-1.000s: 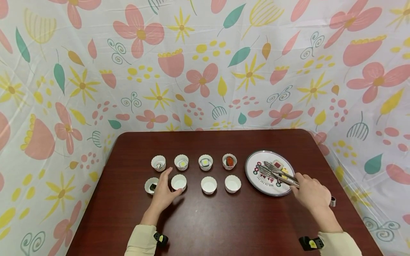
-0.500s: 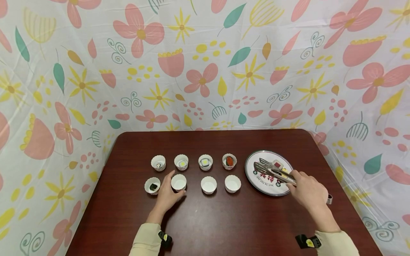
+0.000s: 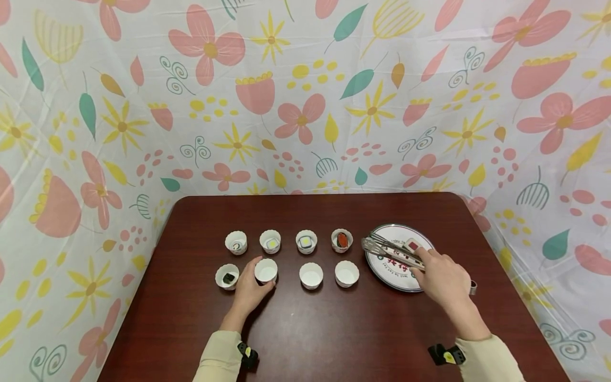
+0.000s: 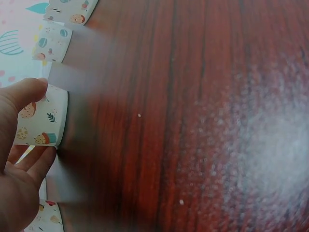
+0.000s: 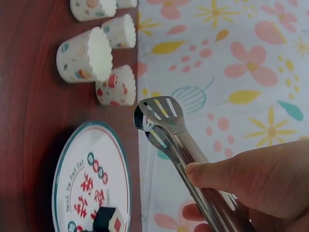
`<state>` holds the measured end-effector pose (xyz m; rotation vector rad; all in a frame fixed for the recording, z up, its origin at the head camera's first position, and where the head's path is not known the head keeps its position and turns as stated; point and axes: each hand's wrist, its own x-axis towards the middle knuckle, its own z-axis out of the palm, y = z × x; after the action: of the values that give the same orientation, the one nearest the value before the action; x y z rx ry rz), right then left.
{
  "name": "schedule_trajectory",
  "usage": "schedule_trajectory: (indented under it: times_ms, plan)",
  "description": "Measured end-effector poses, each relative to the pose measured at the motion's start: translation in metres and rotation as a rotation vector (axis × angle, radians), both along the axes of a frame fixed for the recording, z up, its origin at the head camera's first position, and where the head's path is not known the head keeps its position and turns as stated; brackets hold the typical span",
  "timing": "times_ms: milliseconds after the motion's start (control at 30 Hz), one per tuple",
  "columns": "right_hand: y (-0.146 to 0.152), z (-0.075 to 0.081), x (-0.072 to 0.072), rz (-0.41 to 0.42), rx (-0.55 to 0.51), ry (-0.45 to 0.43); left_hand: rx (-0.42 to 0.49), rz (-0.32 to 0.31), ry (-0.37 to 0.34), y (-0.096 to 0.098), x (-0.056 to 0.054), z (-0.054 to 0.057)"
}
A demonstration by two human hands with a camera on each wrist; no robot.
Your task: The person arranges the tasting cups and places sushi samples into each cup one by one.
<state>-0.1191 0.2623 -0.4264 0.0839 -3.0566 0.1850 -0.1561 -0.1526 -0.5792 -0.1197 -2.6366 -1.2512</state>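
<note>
My left hand (image 3: 251, 289) grips a white paper cup (image 3: 265, 271) with nothing visible inside, thumb on one side and fingers on the other. In the left wrist view, this cup (image 4: 46, 118) shows a printed dessert pattern. My right hand (image 3: 445, 278) holds metal tongs (image 3: 395, 251) above the left part of a round plate (image 3: 393, 283). Between the slotted tong tips in the right wrist view is a small dark-and-white piece (image 5: 140, 118), perhaps a sushi roll slice. A square sushi roll with a red centre (image 5: 108, 221) lies on the plate.
Behind the held cup stand several cups with small food pieces, among them one with an orange-red topping (image 3: 342, 241). A cup with a dark piece (image 3: 226, 277) is left of my left hand. Two bare cups (image 3: 311, 276) stand rightward. Patterned cloth (image 3: 300, 116) hangs behind the table.
My left hand has come down around the paper cup and taken hold of it. The right hand has moved left with the tongs, whose tips now reach the plate's left rim.
</note>
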Motion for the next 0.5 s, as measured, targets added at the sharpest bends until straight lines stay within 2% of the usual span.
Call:
schedule_trajectory:
  times_ms: [500]
  plan:
    - [-0.035,0.001,-0.011,0.094,-0.010,0.181,-0.009,0.008,-0.010,-0.002,-0.001,-0.002]
